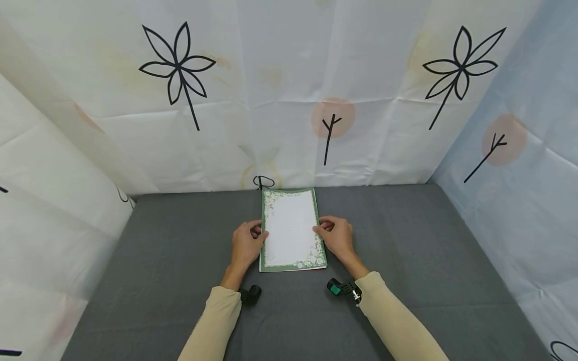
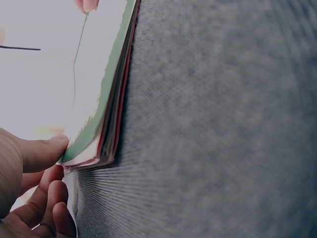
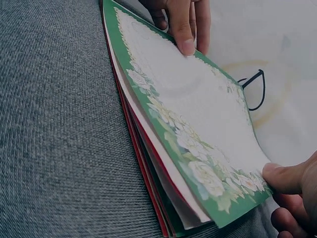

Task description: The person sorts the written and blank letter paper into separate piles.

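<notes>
A stack of stationery sheets point(image 1: 291, 230) lies on the grey cloth in the head view, its top sheet white and faintly lined within a green border of pale flowers. My left hand point(image 1: 246, 244) pinches the stack's left edge, thumb on top and fingers at the side and beneath. On the opposite edge, my right hand point(image 1: 337, 236) pinches in the same way. Red, white and green layers show along the side of the sheets point(image 3: 168, 173) in the right wrist view, slightly fanned at the corner. The sheets' undersides are hidden.
Grey cloth point(image 1: 180, 281) covers the table around the stack. A white curtain with printed plants point(image 1: 280, 60) hangs behind it, and more fabric hangs at the left and right. A black strapped device point(image 1: 341, 287) sits at the right wrist, another point(image 1: 250, 296) at the left.
</notes>
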`<action>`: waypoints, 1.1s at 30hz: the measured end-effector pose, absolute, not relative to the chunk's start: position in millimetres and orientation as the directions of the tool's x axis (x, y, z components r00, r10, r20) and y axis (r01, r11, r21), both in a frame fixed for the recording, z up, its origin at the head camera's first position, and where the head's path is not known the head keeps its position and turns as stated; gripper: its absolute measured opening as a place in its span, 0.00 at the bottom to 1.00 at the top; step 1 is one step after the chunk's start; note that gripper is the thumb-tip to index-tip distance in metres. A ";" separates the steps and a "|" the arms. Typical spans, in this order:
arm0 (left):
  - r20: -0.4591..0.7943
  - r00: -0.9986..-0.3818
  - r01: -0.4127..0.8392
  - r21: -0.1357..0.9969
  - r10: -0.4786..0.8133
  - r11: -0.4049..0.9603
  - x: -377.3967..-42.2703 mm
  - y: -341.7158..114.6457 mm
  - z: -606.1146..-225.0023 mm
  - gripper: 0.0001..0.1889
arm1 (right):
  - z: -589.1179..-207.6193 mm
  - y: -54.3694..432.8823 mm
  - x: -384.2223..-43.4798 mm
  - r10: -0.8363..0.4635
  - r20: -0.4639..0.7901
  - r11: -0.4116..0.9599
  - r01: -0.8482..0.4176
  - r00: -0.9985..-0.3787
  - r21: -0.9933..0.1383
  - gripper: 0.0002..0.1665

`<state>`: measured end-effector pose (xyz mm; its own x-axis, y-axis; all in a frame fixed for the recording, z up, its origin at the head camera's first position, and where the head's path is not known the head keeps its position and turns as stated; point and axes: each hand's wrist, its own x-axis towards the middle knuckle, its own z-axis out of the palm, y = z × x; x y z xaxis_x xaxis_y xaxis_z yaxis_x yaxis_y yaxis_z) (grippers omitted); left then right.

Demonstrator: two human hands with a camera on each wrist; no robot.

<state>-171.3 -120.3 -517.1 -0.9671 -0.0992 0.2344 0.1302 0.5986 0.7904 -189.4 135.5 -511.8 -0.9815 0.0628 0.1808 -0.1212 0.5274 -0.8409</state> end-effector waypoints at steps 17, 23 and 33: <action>0.195 -0.970 0.083 0.828 -0.147 0.555 -173.9 -120.0 -517.9 0.15 | -508.9 134.9 -186.6 0.096 0.137 0.499 -0.072 -0.986 -0.864 0.13; 0.210 -0.966 0.091 0.821 -0.150 0.564 -174.1 -119.5 -519.3 0.15 | -511.6 134.9 -185.8 0.063 0.204 0.544 -0.138 -0.977 -0.828 0.15; 0.270 -0.952 0.131 0.788 -0.146 0.602 -173.0 -117.0 -518.4 0.13 | -508.4 132.9 -181.0 0.001 0.256 0.654 -0.193 -0.967 -0.731 0.20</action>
